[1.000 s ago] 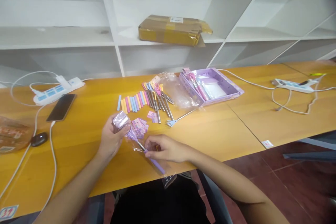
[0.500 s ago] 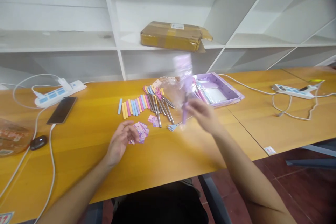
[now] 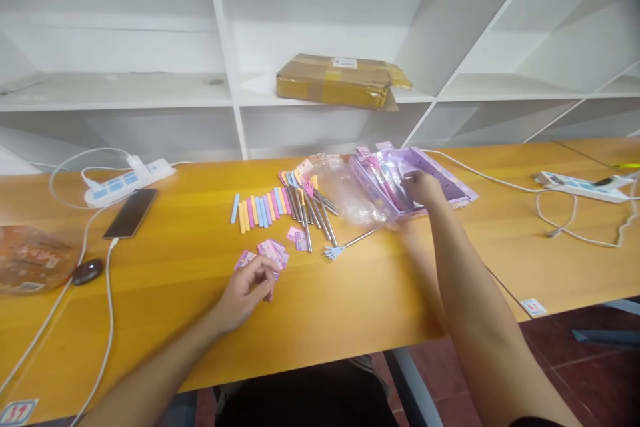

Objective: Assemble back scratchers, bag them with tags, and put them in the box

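My right hand (image 3: 423,188) reaches into the purple box (image 3: 453,180) at the back of the table, fingers on a bagged purple back scratcher (image 3: 390,180) that lies among other bagged ones. My left hand (image 3: 247,288) rests on the yellow table with loosely bent fingers and nothing in it, just in front of a small heap of pink cards (image 3: 270,251). Behind the cards lie a row of pastel handle sleeves (image 3: 260,208) and a bunch of metal scratchers (image 3: 313,208). One scratcher with a blue claw (image 3: 333,251) lies apart.
A crumpled clear bag (image 3: 350,199) lies left of the box. At the left are a power strip (image 3: 127,180), a phone (image 3: 131,212), a mouse (image 3: 87,271) and cables. A second power strip (image 3: 575,185) lies at the right. A cardboard parcel (image 3: 340,80) sits on the shelf.
My right hand lifted the bagged purple scratcher from the front of the table and carried it back right to the purple box. My left hand let go of the bag and sank to the cards.
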The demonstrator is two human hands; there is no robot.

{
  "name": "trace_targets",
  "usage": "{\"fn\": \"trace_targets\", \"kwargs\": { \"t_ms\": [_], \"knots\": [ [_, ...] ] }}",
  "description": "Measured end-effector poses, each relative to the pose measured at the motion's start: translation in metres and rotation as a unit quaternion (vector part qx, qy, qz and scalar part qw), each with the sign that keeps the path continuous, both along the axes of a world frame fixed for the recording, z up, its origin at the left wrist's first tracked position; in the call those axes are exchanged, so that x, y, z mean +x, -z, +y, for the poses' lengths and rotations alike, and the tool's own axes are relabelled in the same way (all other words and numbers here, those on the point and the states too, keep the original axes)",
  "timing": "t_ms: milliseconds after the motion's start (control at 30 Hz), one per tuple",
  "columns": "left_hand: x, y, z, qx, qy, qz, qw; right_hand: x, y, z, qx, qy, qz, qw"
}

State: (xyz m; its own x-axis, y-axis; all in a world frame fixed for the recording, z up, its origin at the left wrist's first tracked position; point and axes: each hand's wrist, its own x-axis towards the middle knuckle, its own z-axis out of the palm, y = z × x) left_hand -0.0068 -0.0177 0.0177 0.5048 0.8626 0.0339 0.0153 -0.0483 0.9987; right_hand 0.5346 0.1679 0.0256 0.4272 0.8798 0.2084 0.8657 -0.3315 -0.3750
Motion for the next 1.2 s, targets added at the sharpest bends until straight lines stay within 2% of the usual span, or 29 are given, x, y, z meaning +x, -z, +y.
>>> {"fn": "trace_targets", "kwargs": {
  "t_ms": [133,300,500,733,1000,1200],
  "knots": [
    [-0.001,-0.001,-0.001,0.050,0.008,0.060,0.997,0.000,0.028,-0.007,0.006,0.021,-0.003,1.000],
    [-0.002,-0.004,-0.002,0.094,0.020,0.109,0.989,0.005,0.039,-0.012,0.006,0.018,-0.016,1.000],
    [-0.002,0.000,-0.002,0.087,0.026,0.122,0.988,0.009,0.040,-0.008,-0.043,0.051,-0.014,0.998],
    [-0.002,-0.001,0.001,0.090,0.021,0.127,0.988,0.011,0.038,-0.009,-0.081,0.049,-0.003,0.995],
    [-0.002,-0.001,0.002,0.097,0.021,0.131,0.986,0.003,0.032,-0.020,-0.054,0.009,0.004,0.998],
    [-0.001,-0.003,0.002,0.097,0.022,0.140,0.985,-0.008,0.026,-0.026,-0.016,0.021,-0.001,1.000]
  ]
}}
